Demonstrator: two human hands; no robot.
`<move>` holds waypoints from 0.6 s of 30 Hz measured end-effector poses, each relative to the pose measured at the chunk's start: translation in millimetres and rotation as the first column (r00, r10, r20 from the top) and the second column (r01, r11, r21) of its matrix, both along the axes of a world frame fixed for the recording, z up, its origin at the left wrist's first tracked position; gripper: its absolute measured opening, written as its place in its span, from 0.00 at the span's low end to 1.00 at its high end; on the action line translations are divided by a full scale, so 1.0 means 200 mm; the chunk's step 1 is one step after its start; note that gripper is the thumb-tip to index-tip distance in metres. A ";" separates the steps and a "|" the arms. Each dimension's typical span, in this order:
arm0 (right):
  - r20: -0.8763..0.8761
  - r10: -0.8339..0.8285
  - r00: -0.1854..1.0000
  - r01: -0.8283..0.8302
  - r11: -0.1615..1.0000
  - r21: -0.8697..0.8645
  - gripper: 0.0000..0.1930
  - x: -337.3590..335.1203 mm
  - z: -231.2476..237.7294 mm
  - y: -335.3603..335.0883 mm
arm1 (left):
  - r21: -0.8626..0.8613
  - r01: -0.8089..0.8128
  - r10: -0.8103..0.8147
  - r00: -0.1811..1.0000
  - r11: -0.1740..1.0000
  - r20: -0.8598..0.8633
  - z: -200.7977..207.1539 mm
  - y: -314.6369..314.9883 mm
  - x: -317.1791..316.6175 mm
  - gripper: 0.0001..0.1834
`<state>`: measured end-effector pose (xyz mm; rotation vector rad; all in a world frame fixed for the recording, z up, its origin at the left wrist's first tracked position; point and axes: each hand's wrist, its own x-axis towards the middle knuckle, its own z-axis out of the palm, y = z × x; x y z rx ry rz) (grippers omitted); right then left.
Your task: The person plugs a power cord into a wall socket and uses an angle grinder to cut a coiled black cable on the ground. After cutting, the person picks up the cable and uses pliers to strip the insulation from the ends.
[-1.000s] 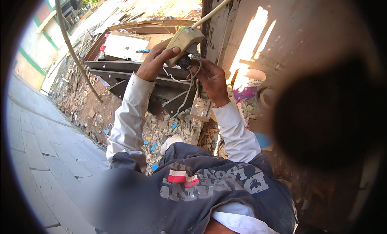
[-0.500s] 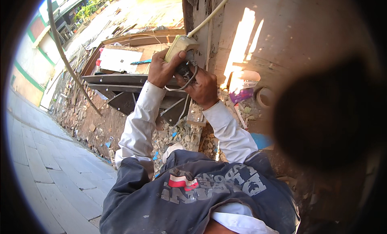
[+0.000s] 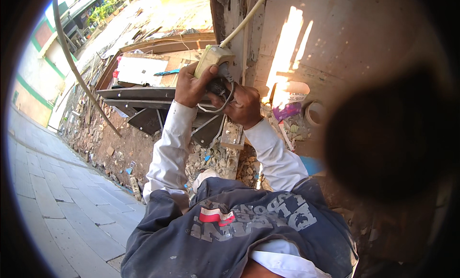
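My left hand [image 3: 189,88] is wrapped round a cream-coloured power strip [image 3: 209,57], its thumb pressed on the near side. A thick pale cable [image 3: 247,20] runs from the strip's far end up past a wooden post. Against the strip's right side sits a grey plug [image 3: 225,72]. My right hand [image 3: 245,105] is closed round a black plug [image 3: 218,88] just below it, partly hidden by the fingers. A thin grey cord [image 3: 232,93] loops beside this plug and under my right hand.
Dark metal brackets [image 3: 143,95] lie beneath my forearms, over rubble. A white board [image 3: 143,70] rests beyond them. The weathered post [image 3: 235,19] rises ahead. A hanging cable [image 3: 79,72] crosses the left side, above grey paving [image 3: 72,196]. Right of my hands stands a tape roll [image 3: 314,113].
Both hands stay on the power strip and the black plug, with only a slight shift. The view has moved a little.
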<state>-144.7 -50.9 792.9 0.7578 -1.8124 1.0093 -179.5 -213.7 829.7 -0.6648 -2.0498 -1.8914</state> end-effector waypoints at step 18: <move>0.190 0.089 0.978 -0.104 0.992 0.067 0.28 0.12 0.06 0.29 | -0.081 -0.022 0.011 0.989 0.996 -0.146 0.09 0.23 0.21 0.31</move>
